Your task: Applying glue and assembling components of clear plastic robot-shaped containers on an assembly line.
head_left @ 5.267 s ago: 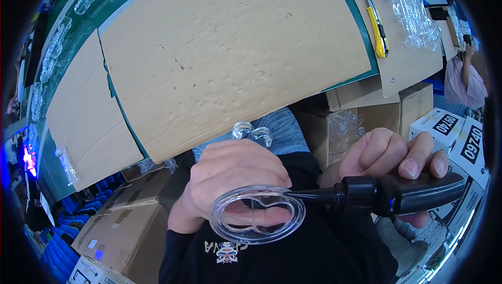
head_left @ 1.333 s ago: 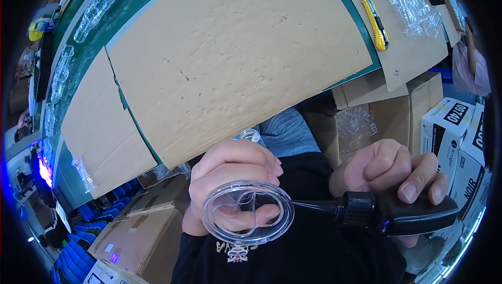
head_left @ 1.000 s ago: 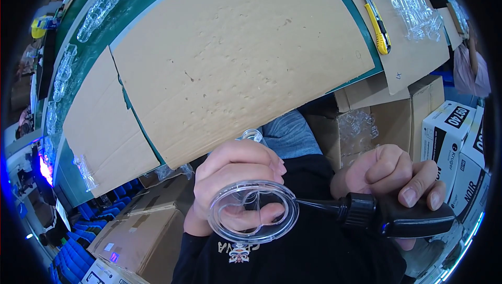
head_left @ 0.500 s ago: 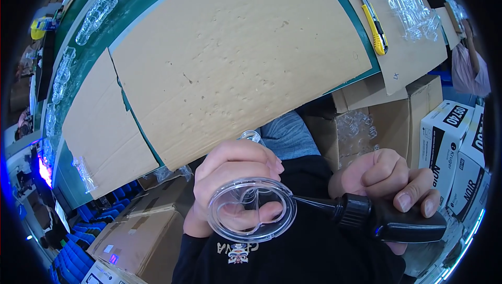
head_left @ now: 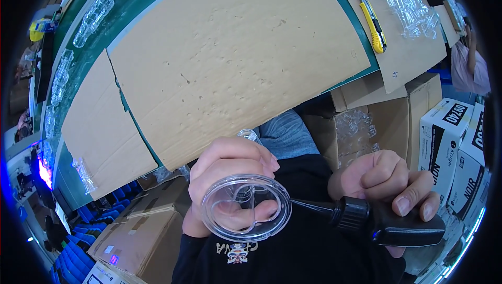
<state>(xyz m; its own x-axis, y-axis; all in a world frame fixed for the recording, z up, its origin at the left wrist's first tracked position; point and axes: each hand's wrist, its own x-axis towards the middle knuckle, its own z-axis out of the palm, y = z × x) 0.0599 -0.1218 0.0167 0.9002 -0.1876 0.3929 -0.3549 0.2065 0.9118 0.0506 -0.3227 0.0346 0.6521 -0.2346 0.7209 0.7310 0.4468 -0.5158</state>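
Observation:
My left hand is closed around a clear plastic piece with a wide round rim. The rim faces up toward me, and a thumb shows through the transparent wall. A clear tubular end sticks out beyond the fist on the far side. In my right hand lies a black squeeze bottle, tipped on its side with its ribbed collar toward the left. Its long thin nozzle reaches the right edge of the rim; whether the tip touches cannot be made out.
Cardboard sheets cover the green table. Clear plastic parts lie along its left edge, more at the far right beside a yellow utility knife. Open cartons and white boxes stand at the right; another person is beyond.
The clear piece and my left hand have shifted slightly left. The bottle has hardly moved, and its nozzle stays at the rim's right edge.

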